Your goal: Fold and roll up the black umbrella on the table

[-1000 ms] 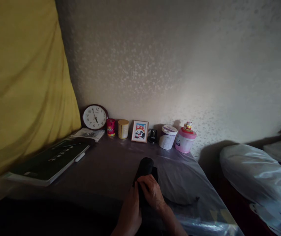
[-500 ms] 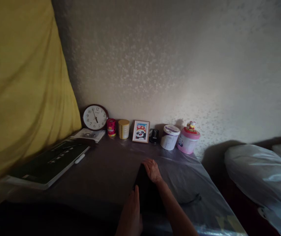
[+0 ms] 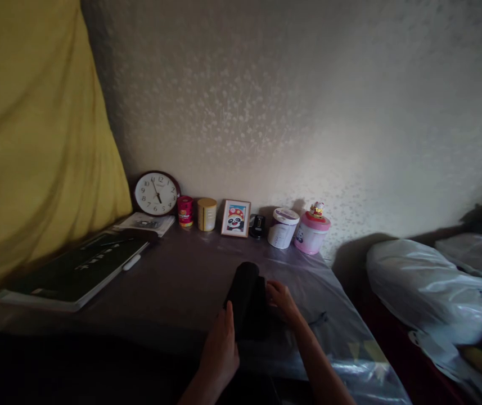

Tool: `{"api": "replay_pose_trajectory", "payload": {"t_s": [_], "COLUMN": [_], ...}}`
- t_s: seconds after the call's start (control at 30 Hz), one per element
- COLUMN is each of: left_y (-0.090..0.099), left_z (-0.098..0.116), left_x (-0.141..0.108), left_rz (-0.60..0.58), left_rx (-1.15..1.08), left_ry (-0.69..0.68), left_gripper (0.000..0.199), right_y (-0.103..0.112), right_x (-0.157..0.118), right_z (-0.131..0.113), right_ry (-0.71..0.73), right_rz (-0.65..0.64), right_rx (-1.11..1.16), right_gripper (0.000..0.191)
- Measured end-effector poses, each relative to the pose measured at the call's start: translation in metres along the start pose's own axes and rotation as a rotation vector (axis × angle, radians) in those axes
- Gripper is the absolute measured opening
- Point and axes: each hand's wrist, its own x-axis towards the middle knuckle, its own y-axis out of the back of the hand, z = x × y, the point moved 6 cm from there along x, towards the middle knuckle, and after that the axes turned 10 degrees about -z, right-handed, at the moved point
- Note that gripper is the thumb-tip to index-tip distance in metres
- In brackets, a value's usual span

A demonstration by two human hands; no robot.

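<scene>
A black, soft-looking folded item (image 3: 243, 295) with a rounded far end stands over the near part of the table; its kind is too dark to make out. My left hand (image 3: 219, 343) grips its left side, thumb pointing up along it. At the item's right edge, my right hand (image 3: 282, 299) has its fingers curled against a smaller black flap or fold (image 3: 260, 298). A short dark cord (image 3: 319, 320) lies on the table, right of my right forearm.
Along the wall stand a clock (image 3: 157, 193), a red can (image 3: 185, 212), a yellow-lidded can (image 3: 206, 215), a framed panda picture (image 3: 235, 218) and two tubs (image 3: 283, 229). A green board (image 3: 80, 270) lies left. Plastic bags (image 3: 426, 287) sit beyond the table's right edge.
The black item now shows a raised, rounded far end. My right hand has moved from its far top to its right side, while my left hand keeps hold. The view has shifted slightly.
</scene>
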Motion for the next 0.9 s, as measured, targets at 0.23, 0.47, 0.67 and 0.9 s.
{"api": "replay_pose_trajectory", "payload": {"t_s": [0.23, 0.47, 0.67, 0.9], "left_y": [0.002, 0.002, 0.003, 0.004], "left_z": [0.002, 0.003, 0.005, 0.007], "left_x": [0.001, 0.0, -0.001, -0.001], "left_rz": [0.023, -0.027, -0.014, -0.014], "left_rx": [0.008, 0.06, 0.078, 0.099], "left_ry": [-0.015, 0.034, 0.013, 0.051], "left_gripper": [0.08, 0.076, 0.076, 0.081], "right_y": [0.001, -0.01, -0.01, -0.028], "right_x": [-0.02, -0.028, -0.027, -0.025], "right_z": [-0.036, -0.044, -0.029, -0.044], "right_ry": [0.094, 0.046, 0.003, 0.14], "right_rz": [0.158, 0.149, 0.059, 0.212], "right_rx": [-0.435, -0.646, -0.599, -0.577], "right_gripper": [0.033, 0.032, 0.036, 0.033]}}
